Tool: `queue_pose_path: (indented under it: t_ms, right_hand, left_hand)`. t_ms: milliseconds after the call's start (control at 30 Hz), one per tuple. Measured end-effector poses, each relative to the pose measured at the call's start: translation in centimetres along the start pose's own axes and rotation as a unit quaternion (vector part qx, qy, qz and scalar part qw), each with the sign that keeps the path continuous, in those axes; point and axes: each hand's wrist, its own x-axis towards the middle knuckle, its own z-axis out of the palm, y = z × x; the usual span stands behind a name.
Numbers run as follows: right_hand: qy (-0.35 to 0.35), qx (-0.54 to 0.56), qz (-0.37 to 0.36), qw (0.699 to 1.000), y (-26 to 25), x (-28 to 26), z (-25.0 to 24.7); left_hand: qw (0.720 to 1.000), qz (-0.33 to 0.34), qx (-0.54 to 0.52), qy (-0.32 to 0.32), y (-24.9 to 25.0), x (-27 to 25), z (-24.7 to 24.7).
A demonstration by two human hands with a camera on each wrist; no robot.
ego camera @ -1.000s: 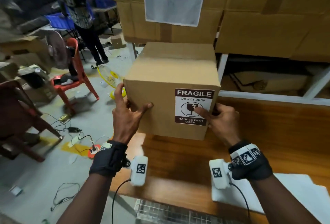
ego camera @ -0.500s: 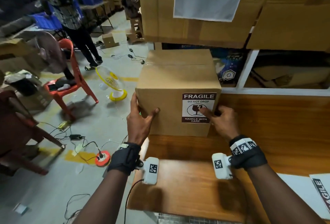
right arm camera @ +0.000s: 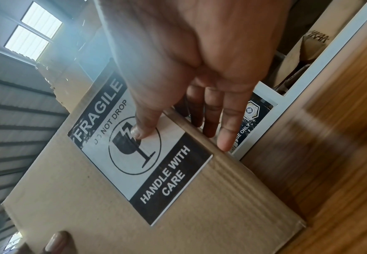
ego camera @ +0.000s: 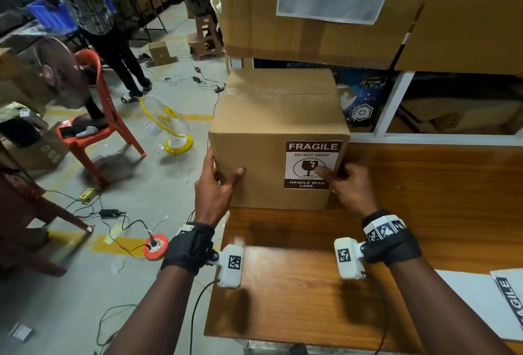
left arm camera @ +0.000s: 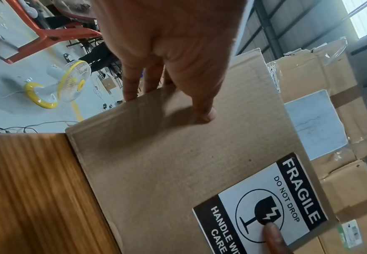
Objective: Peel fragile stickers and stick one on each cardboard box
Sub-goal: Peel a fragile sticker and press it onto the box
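Observation:
A brown cardboard box (ego camera: pixel 271 128) stands at the far left of the wooden table (ego camera: pixel 424 199). A black and white FRAGILE sticker (ego camera: pixel 311 165) is stuck on the right part of its front face. My left hand (ego camera: pixel 218 187) straddles the front left corner, thumb flat on the front, fingers straight along the left side. My right hand (ego camera: pixel 349 185) presses its thumb on the sticker's glass symbol, its fingers straight along the right side. The left wrist view shows the box (left arm camera: pixel 178 163), sticker (left arm camera: pixel 265 206) and left hand (left arm camera: pixel 173 51). The right wrist view shows the sticker (right arm camera: pixel 139 154) under the right hand (right arm camera: pixel 199 51).
White sheets with another FRAGILE sticker (ego camera: pixel 509 301) lie at the table's near right. Big stacked cartons (ego camera: pixel 311 40) and a white shelf frame (ego camera: pixel 393 103) rise behind the box. Left of the table is floor with a yellow fan (ego camera: pixel 169 125), a red chair (ego camera: pixel 93 117), cables and a standing person (ego camera: pixel 104 29).
The box has slid a little farther from me on the table, with both hands on it in the same places. My head view has risen and turned right.

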Motion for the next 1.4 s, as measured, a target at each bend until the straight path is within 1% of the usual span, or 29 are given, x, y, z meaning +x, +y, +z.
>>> queue_pose_path:
  t_ms: [133, 300, 400, 467, 533, 567, 633, 733, 833, 1033, 1167, 1267, 1333, 1400]
  right_hand:
    - [-0.004, -0.009, -0.001, 1.0, 0.0, -0.1, 0.0]
    - [0.003, -0.027, -0.006, 1.0, -0.4, -0.6, -0.2]
    - [0.018, -0.051, -0.009, 0.998, 0.1, -1.4, -0.2]
    - [0.04, -0.103, -0.013, 0.994, 0.7, -2.2, -0.5]
    - [0.065, -0.161, -0.048, 0.984, 1.4, -3.5, -1.4]
    - [0.071, -0.184, -0.074, 0.977, 1.7, -4.4, -2.0]
    - [0.078, -0.221, -0.124, 0.964, 2.0, -6.2, -3.8]
    - [0.095, -0.257, -0.176, 0.945, 2.4, -8.9, -7.6]
    - [0.12, -0.271, -0.186, 0.937, 3.5, -11.5, -13.2]
    - [0.212, -0.271, -0.16, 0.925, 7.3, -16.6, -27.0]
    - [0.245, -0.274, -0.12, 0.922, 11.2, -19.6, -35.8]
    - [0.245, -0.288, -0.089, 0.922, 14.1, -21.2, -40.4]
    - [0.226, -0.293, -0.069, 0.926, 15.7, -21.7, -42.2]
    - [0.197, -0.307, -0.061, 0.929, 17.2, -21.4, -43.0]
  left_hand:
    - [1.0, -0.013, -0.016, -0.003, 0.3, -0.1, 0.0]
    - [0.999, -0.031, 0.011, 0.002, 0.6, -0.8, 0.0]
    - [0.998, -0.034, 0.032, 0.041, 1.4, -2.4, 0.3]
    - [0.994, -0.029, 0.064, 0.083, 1.7, -4.1, 0.9]
    - [0.993, -0.02, 0.074, 0.095, 2.3, -6.1, 1.8]
    - [0.993, -0.012, 0.079, 0.085, 2.7, -7.1, 2.4]
    - [0.995, 0.003, 0.088, 0.043, 3.4, -9.1, 3.9]
    - [0.995, 0.033, 0.087, -0.045, 4.8, -12.4, 6.6]
    - [0.988, 0.045, 0.084, -0.123, 6.5, -15.8, 10.3]
    - [0.979, 0.067, 0.066, -0.181, 11.1, -23.2, 20.2]
    - [0.972, 0.096, 0.073, -0.201, 13.6, -28.2, 26.9]
    - [0.957, 0.109, 0.13, -0.233, 14.6, -31.0, 30.7]
    - [0.94, 0.11, 0.186, -0.262, 14.6, -32.2, 32.6]
    - [0.921, 0.117, 0.237, -0.287, 14.2, -32.9, 33.9]
